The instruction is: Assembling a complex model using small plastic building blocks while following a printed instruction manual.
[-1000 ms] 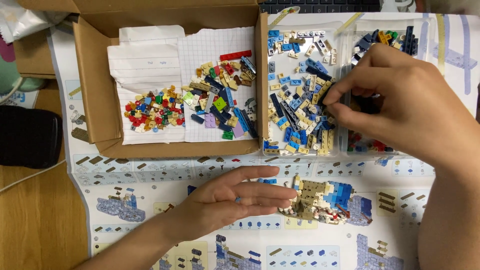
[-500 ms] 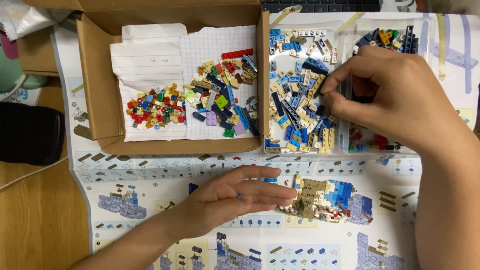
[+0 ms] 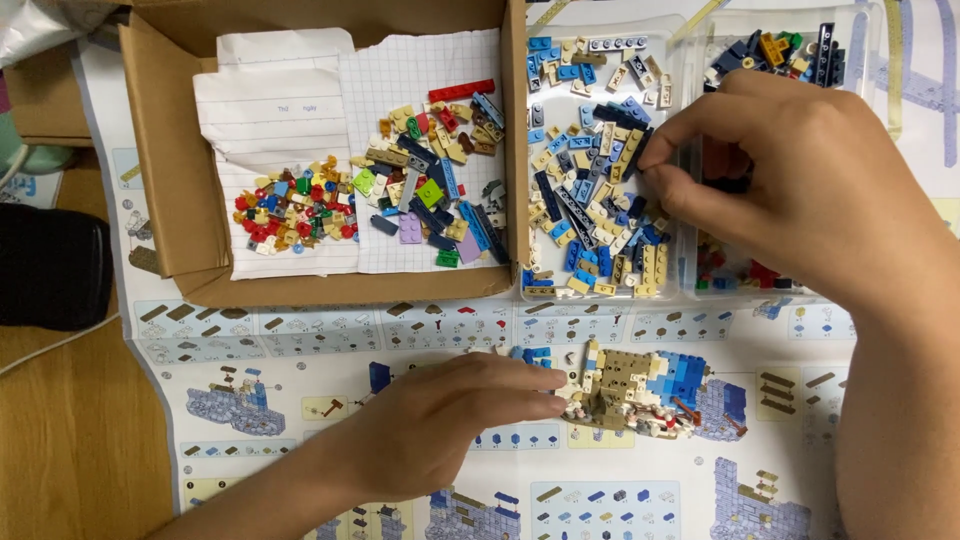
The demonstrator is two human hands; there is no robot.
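Observation:
My right hand (image 3: 800, 185) reaches into a clear plastic tray (image 3: 602, 294) of blue, tan and dark small bricks, its thumb and forefinger pinched among the pieces; whether a brick is between them is hidden. My left hand (image 3: 440, 420) lies flat on the printed instruction sheet (image 3: 300, 400), fingers extended and touching the left side of a small tan and blue brick model (image 3: 640, 390) standing on the sheet.
An open cardboard box (image 3: 160, 170) at the upper left holds paper sheets with piles of mixed coloured bricks (image 3: 400, 175). A second clear tray (image 3: 780, 45) with dark pieces lies under my right hand. A black object (image 3: 50, 265) rests on the wooden table at left.
My right hand has shifted slightly left and down within the tray, fingers pinching closer together. My left hand stays against the model.

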